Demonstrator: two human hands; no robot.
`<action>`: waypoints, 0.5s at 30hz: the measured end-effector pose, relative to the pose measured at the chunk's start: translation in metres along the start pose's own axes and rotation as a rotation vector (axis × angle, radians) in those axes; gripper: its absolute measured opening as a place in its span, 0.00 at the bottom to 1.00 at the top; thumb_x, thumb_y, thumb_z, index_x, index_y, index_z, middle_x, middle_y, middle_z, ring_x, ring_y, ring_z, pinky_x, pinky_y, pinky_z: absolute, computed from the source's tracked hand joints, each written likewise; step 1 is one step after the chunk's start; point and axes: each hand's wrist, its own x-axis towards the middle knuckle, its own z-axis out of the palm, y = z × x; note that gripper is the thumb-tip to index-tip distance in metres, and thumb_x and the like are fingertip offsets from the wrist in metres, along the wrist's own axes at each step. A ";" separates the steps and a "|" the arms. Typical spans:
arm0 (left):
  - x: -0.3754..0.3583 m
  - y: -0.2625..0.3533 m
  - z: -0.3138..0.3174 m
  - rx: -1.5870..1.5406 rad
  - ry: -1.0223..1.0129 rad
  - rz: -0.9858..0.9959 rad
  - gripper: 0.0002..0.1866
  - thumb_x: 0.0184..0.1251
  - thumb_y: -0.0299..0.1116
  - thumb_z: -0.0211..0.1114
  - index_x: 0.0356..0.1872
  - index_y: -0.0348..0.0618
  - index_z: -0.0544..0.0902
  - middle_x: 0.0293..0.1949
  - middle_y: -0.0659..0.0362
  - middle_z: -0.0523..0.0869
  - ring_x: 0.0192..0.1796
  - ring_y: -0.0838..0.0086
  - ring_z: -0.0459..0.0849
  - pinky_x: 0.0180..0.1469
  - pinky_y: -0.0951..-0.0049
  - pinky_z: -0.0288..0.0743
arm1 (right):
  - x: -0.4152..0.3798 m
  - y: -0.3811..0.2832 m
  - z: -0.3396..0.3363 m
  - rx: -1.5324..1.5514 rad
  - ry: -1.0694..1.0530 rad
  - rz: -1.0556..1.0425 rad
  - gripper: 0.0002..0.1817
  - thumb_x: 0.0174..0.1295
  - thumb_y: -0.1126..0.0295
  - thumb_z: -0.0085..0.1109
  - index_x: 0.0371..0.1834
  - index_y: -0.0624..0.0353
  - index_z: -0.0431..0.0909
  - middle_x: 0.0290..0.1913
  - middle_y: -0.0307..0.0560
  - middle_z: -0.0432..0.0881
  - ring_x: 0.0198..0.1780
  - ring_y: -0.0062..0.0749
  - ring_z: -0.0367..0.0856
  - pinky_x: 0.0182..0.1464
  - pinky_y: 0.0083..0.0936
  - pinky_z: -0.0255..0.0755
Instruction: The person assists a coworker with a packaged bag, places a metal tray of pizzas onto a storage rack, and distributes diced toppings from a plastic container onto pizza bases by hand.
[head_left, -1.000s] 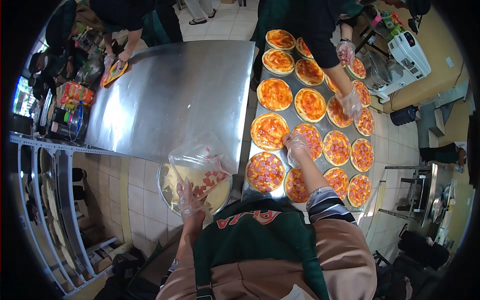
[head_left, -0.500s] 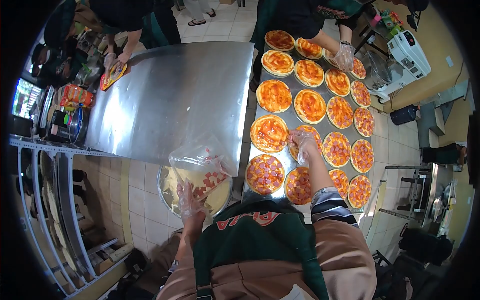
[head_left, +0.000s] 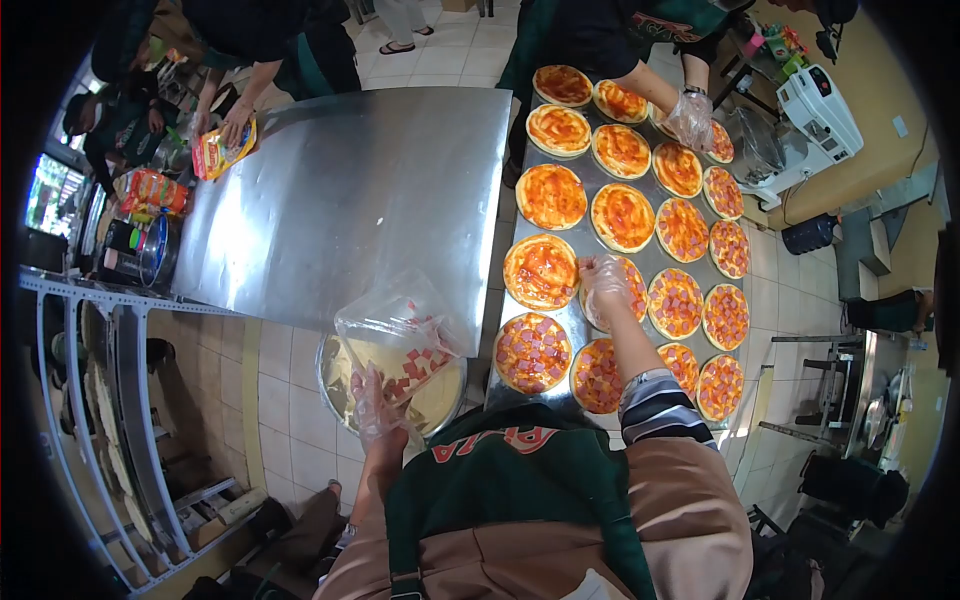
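Note:
In a clear plastic glove, my left hand (head_left: 374, 408) is closed on a clear plastic bag (head_left: 390, 315) with diced ham (head_left: 418, 368) in it. The bag hangs over a round metal pan (head_left: 463, 385) with something pale inside. My right hand (head_left: 606, 285), also gloved, hovers low over a sauced pizza (head_left: 633, 280), fingers bunched together; what they hold is hidden. Left of it lies a pizza with sauce only (head_left: 541, 271). Nearer me are pizzas topped with diced ham, among them one at the front left (head_left: 533, 353).
Several rows of pizzas cover the right metal table (head_left: 515, 305). Across it, a co-worker's gloved hand (head_left: 690, 120) reaches over the far pizzas. On the left metal table (head_left: 340, 190), another person's hands (head_left: 236, 122) touch a yellow-red packet (head_left: 222, 150). A metal rack (head_left: 140, 400) stands left.
My right hand has shifted slightly over the same pizza; my left hand keeps the bag nearly in place. At far left, the other person's hands have moved on the packet, which now stands more upright.

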 end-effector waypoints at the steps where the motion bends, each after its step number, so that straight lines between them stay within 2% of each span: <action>1: -0.001 0.001 0.001 0.004 0.014 -0.007 0.33 0.61 0.44 0.54 0.62 0.54 0.48 0.52 0.53 0.64 0.51 0.63 0.67 0.48 0.58 0.69 | 0.002 0.004 0.005 -0.001 -0.002 -0.001 0.08 0.50 0.74 0.53 0.34 0.57 0.77 0.30 0.47 0.79 0.32 0.32 0.77 0.37 0.25 0.71; 3: -0.001 0.002 0.002 0.006 0.030 -0.014 0.32 0.61 0.44 0.54 0.62 0.54 0.48 0.52 0.53 0.64 0.51 0.64 0.67 0.47 0.59 0.69 | 0.003 0.010 0.013 -0.233 0.063 -0.242 0.09 0.50 0.71 0.50 0.34 0.54 0.77 0.33 0.49 0.78 0.38 0.38 0.77 0.43 0.30 0.70; 4: 0.000 0.000 0.001 -0.004 0.017 -0.014 0.32 0.61 0.43 0.54 0.62 0.55 0.48 0.51 0.54 0.64 0.51 0.64 0.67 0.47 0.60 0.70 | 0.003 0.011 0.017 -0.255 0.084 -0.265 0.08 0.49 0.73 0.52 0.32 0.58 0.78 0.31 0.51 0.79 0.34 0.40 0.77 0.38 0.30 0.69; 5: 0.001 -0.001 -0.001 -0.013 0.004 -0.015 0.32 0.61 0.43 0.53 0.62 0.55 0.48 0.51 0.54 0.64 0.51 0.64 0.68 0.46 0.60 0.70 | 0.002 0.013 0.019 -0.256 0.082 -0.267 0.08 0.49 0.73 0.52 0.32 0.58 0.78 0.31 0.51 0.79 0.34 0.40 0.77 0.38 0.30 0.69; 8: 0.013 -0.017 -0.022 0.014 -0.097 0.047 0.31 0.61 0.43 0.54 0.62 0.56 0.48 0.51 0.55 0.65 0.50 0.65 0.68 0.46 0.60 0.70 | -0.007 0.004 0.015 -0.318 -0.022 -0.208 0.08 0.48 0.73 0.52 0.32 0.57 0.78 0.31 0.50 0.79 0.34 0.37 0.78 0.38 0.30 0.69; 11: 0.005 -0.007 -0.005 -0.036 -0.020 0.002 0.31 0.61 0.43 0.54 0.62 0.58 0.48 0.50 0.56 0.65 0.48 0.66 0.69 0.45 0.60 0.70 | -0.008 -0.001 0.010 -0.225 -0.029 -0.174 0.09 0.48 0.74 0.51 0.32 0.56 0.78 0.30 0.48 0.79 0.32 0.33 0.78 0.34 0.28 0.69; 13: 0.009 -0.011 -0.009 -0.035 -0.011 -0.001 0.32 0.61 0.43 0.54 0.62 0.58 0.48 0.50 0.56 0.65 0.48 0.65 0.68 0.45 0.60 0.70 | -0.001 -0.009 0.006 -0.191 -0.161 0.071 0.09 0.51 0.65 0.49 0.29 0.53 0.79 0.34 0.49 0.79 0.37 0.40 0.77 0.39 0.32 0.70; 14: 0.011 -0.013 -0.012 -0.036 -0.001 -0.002 0.32 0.61 0.43 0.55 0.62 0.58 0.48 0.51 0.55 0.64 0.48 0.65 0.68 0.45 0.60 0.70 | 0.007 -0.003 0.011 -0.190 -0.159 0.072 0.09 0.51 0.65 0.49 0.29 0.53 0.79 0.34 0.49 0.79 0.37 0.40 0.77 0.39 0.32 0.70; 15: 0.013 -0.014 -0.015 -0.034 -0.003 -0.003 0.32 0.61 0.43 0.55 0.62 0.58 0.48 0.51 0.55 0.64 0.48 0.65 0.68 0.45 0.60 0.70 | 0.017 0.008 0.019 -0.248 -0.071 0.044 0.09 0.51 0.64 0.49 0.28 0.54 0.79 0.33 0.49 0.79 0.35 0.39 0.78 0.38 0.31 0.70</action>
